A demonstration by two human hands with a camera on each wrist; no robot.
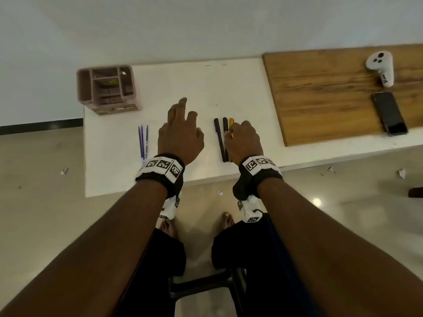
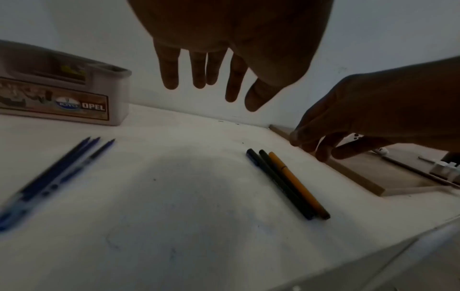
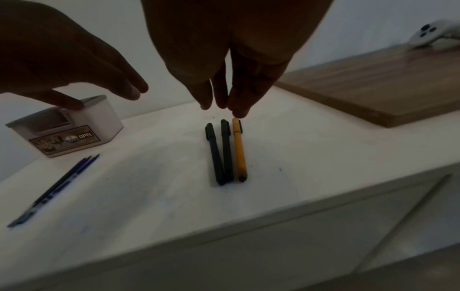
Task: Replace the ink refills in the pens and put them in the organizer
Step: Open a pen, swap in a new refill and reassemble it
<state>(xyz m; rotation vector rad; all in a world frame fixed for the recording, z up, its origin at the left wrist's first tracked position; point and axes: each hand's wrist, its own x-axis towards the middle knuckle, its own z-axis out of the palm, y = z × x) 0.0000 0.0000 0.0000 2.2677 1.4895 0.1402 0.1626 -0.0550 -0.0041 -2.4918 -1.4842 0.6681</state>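
Observation:
Three pens lie side by side on the white table [image 1: 174, 81]: two dark pens [image 1: 219, 139] [image 3: 215, 155] and a yellow pen [image 1: 231, 122] [image 3: 239, 151] [image 2: 296, 183]. My right hand [image 1: 242, 140] [image 3: 224, 94] hovers over their far ends. Its fingers hang straight down just above the yellow pen's cap and hold nothing. My left hand [image 1: 180, 124] [image 2: 214, 74] floats open above the table's middle, fingers spread. Three blue refills [image 1: 143, 143] [image 2: 54, 177] lie to its left. The brown compartment organizer [image 1: 107, 88] [image 2: 62, 92] stands at the back left corner.
A wooden board [image 1: 332, 92] lies on the table's right part, carrying a white controller [image 1: 381, 67] and a black phone [image 1: 390, 113]. The table's front edge runs just below my wrists. A dark stool [image 1: 206, 287] and paper scraps are on the floor.

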